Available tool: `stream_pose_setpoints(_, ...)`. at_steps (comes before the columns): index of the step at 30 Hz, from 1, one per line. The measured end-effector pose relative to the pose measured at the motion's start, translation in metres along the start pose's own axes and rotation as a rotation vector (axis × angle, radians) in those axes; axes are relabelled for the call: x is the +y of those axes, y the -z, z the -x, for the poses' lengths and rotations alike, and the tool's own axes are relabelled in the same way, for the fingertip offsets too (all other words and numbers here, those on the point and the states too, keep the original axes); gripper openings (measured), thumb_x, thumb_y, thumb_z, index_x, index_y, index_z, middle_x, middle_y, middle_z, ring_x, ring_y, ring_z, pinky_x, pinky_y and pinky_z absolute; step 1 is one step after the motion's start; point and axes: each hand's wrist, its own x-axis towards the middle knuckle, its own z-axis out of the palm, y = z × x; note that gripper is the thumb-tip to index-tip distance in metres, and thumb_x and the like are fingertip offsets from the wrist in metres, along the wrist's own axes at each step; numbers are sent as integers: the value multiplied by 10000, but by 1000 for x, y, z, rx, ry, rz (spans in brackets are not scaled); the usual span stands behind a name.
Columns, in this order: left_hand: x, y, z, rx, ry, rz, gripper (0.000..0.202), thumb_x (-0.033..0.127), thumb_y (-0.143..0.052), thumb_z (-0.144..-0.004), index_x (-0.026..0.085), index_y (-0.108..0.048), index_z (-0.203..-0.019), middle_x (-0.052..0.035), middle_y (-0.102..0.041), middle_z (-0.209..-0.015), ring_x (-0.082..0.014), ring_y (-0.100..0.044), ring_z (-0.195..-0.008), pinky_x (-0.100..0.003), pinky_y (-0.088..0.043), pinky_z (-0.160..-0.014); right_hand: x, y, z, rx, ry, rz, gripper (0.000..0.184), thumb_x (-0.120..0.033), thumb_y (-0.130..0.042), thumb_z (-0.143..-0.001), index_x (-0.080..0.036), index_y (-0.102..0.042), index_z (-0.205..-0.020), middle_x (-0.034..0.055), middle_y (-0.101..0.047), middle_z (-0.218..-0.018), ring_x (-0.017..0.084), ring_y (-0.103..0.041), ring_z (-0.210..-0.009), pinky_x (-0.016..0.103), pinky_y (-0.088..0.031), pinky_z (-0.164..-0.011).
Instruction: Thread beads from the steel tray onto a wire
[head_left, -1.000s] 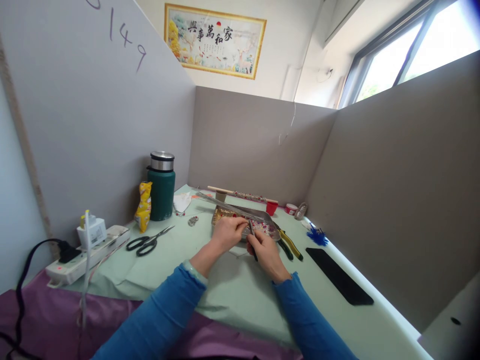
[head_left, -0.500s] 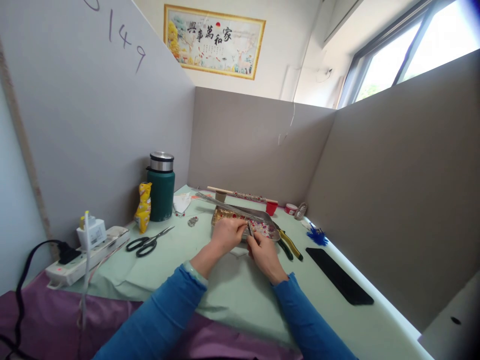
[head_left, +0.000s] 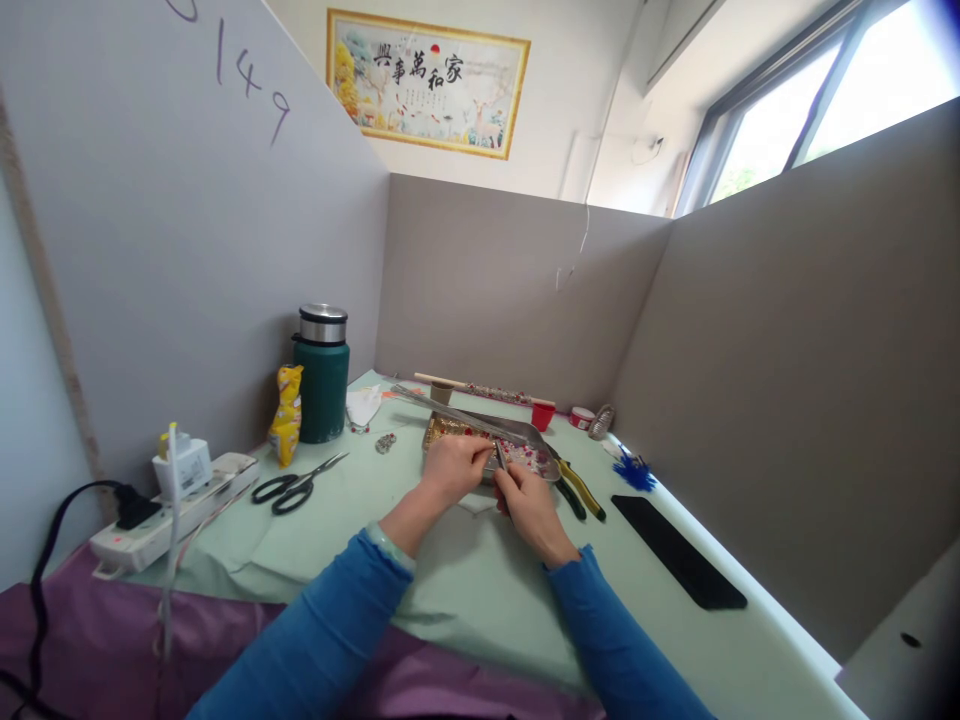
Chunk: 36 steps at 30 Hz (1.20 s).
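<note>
My left hand (head_left: 455, 468) is closed in a pinch over the near edge of a metal tray (head_left: 553, 440); what lies between its fingertips is too small to make out. Close beside it, my right hand (head_left: 527, 505) grips a slim grey metal tool (head_left: 501, 456), perhaps tweezers, with its tip up by the left fingertips. Gold, red and clear beads (head_left: 531, 458) fill the tray behind both hands. A bundle of thin metal wires (head_left: 457, 411) lies across the tray. Pliers with yellow-green handles (head_left: 582, 490) rest against its right side.
Scissors (head_left: 294, 486), a yellow packet (head_left: 286, 415), a green flask (head_left: 322, 380) and a power strip (head_left: 135, 545) stand or lie at left. At right are a black flat strip (head_left: 679, 553), a blue tuft (head_left: 634, 470) and a red cup (head_left: 542, 415). Grey partitions (head_left: 517, 290) enclose the table.
</note>
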Motion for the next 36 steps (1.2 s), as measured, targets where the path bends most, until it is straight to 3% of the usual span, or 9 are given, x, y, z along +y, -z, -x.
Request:
stream_pose_setpoints(12,-2,-4,3,15,-109,-174,250,240,-438,-845,211,-662,-740,-34,-653,-710,-138,-563,-670,-237,-342,-604,5,-4,-2,69,76,266,308,-351,-363,-834,-208,-491,-594,27,-576,-572,172,-512,-551,273,-327,-536)
stream_pose_setpoints(22,-3,-3,4,2,-159,-327,274,253,-398,-859,194,-626,-719,-44,-632,-674,-144,-553,-618,-246,-291,-542,8,-8,-2,65,58,309,305,-334,-349,-844,-205,-504,-616,42,-596,-592,174,-527,-552,270,-313,-516)
stream_pose_setpoints(36,-3,-4,5,-10,-163,-327,249,231,-423,-838,188,-637,-718,-54,-633,-667,-152,-565,-606,-247,-314,-540,10,-9,-3,64,60,319,300,-309,-365,-830,-205,-514,-592,51,-597,-579,178,-529,-542,284,-333,-522)
